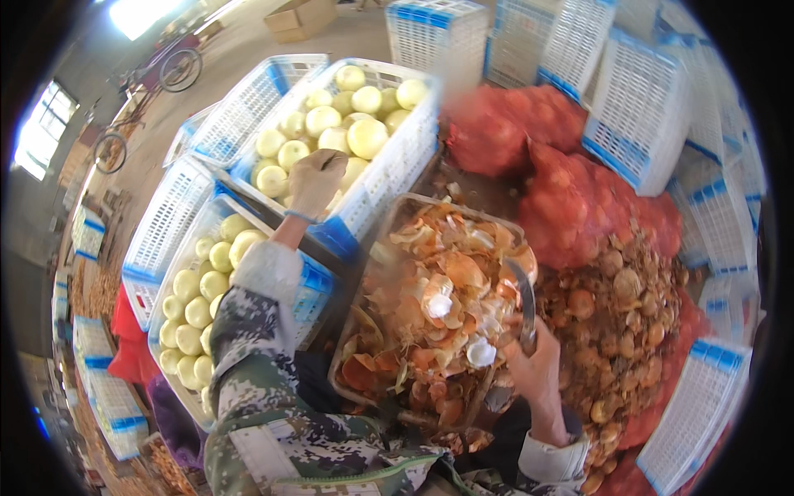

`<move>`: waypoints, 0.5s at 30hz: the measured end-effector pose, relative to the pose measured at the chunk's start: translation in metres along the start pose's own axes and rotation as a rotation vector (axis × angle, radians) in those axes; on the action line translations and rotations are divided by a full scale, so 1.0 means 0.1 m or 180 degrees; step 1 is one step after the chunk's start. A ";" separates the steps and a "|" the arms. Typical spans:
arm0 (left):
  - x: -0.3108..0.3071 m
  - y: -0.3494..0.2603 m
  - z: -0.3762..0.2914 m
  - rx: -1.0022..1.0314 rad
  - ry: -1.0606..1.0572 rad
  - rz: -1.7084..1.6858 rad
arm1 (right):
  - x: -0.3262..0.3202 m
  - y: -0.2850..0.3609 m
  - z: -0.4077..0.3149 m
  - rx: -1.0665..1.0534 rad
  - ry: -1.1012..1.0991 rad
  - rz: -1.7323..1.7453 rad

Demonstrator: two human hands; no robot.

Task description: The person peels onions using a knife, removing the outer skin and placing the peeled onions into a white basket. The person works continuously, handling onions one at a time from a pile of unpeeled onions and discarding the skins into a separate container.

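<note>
My left hand (317, 183), in a knitted glove, reaches over a white-and-blue plastic crate (397, 177) of peeled onions (367, 137). Its fingers are curled and point away from me, so whatever lies under them is hidden. In my bare right hand (536, 366) is a knife with a curved blade (525, 291), pointing away from me. That hand is above the right side of a shallow tub (335, 379) heaped with onion skins (428, 273). White onion trimmings (481, 352) lie among the skins.
A second crate (317, 288) of peeled onions (197, 312) stands at my left. Unpeeled onions (581, 304) are piled right of the tub, below red mesh sacks (595, 198). Stacked crates (639, 111) line the right. A tricycle (180, 68) and a cardboard box (299, 22) are farther off.
</note>
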State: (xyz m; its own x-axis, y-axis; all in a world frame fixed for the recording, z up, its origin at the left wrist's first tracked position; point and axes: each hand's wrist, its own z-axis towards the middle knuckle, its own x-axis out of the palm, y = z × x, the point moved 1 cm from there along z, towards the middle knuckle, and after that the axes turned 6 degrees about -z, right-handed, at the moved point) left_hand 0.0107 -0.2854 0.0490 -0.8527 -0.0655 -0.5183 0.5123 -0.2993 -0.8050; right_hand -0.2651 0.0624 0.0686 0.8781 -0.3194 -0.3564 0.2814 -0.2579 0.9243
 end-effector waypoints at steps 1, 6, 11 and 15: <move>0.13 -0.11 -0.08 -0.0163 0.0171 -0.0566 | -0.10 0.10 0.06 -0.0259 -0.0260 0.0024; 0.05 -0.71 -1.05 -0.0571 0.1115 -0.1156 | -0.81 0.36 0.01 -0.1131 -0.1607 0.1169; 0.36 -1.15 -1.95 -0.0507 0.2565 -0.0931 | -2.02 -0.79 -0.61 -0.0627 -0.3168 0.0108; 0.70 -1.10 -2.60 -0.0896 0.3228 -0.1148 | -2.17 -2.59 -1.75 0.1479 -0.3436 -0.1462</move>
State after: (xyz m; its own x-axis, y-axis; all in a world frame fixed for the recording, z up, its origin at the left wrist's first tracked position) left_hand -0.0792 -0.0097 0.0261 -0.5434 0.8289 -0.1331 0.3658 0.0911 -0.9262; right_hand -0.4611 0.3580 -0.0690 -0.0887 -0.6394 -0.7637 0.1211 -0.7680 0.6289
